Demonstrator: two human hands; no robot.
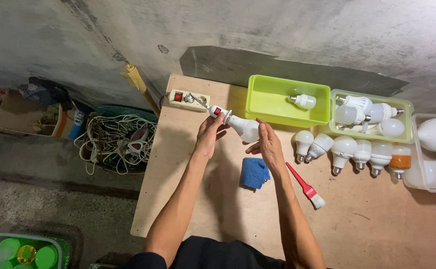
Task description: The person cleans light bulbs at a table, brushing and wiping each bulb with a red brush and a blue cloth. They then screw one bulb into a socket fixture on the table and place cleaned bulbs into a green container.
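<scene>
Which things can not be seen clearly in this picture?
- Left hand grip on the socket: fingers cover it, head view.
- Bulb: right hand hides its far end.
- Clear box: cut by the right edge.
- Green-lidded jars: cut by the bottom edge.

- A blue cloth point(254, 173) lies crumpled on the table point(238, 214).
- A red-handled brush point(306, 187) lies just right of the cloth, bristles toward the near edge.
- A lime-green tray point(267, 102) at the back holds one white bulb point(302, 101).
- A paler green tray point(407, 132) beside it holds several white bulbs.
- A row of white bulbs point(350, 152) lies in front of the trays; one has an orange band point(400, 162).
- A clear tub point(419, 182) at the right edge holds large bulbs.
- Tangled white cable point(113, 139) lies on the floor, left of the table.
</scene>
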